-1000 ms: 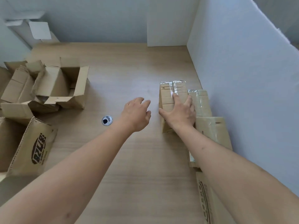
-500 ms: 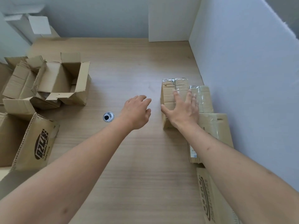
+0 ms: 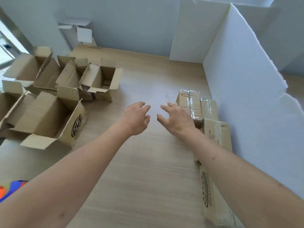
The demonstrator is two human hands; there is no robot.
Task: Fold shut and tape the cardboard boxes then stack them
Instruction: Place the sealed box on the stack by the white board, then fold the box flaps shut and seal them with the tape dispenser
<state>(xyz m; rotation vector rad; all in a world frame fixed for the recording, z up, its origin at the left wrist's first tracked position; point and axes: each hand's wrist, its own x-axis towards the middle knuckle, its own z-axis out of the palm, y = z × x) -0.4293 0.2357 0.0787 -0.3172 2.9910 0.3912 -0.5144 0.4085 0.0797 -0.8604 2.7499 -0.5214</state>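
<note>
Right hand (image 3: 176,120) has lifted off taped boxes (image 3: 190,104) at 2 o'clock | both hands empty, fingers loose, left hand (image 3: 135,118) alongside | open boxes (image 3: 98,79) at 10 o'clock likely next.

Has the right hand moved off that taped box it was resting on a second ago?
Yes. The right hand has come off the taped box and shifted left, now hovering over bare table beside the box, fingers spread.

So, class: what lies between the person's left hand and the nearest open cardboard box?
In the head view, only bare wooden table separates the left hand from the open box.
</note>
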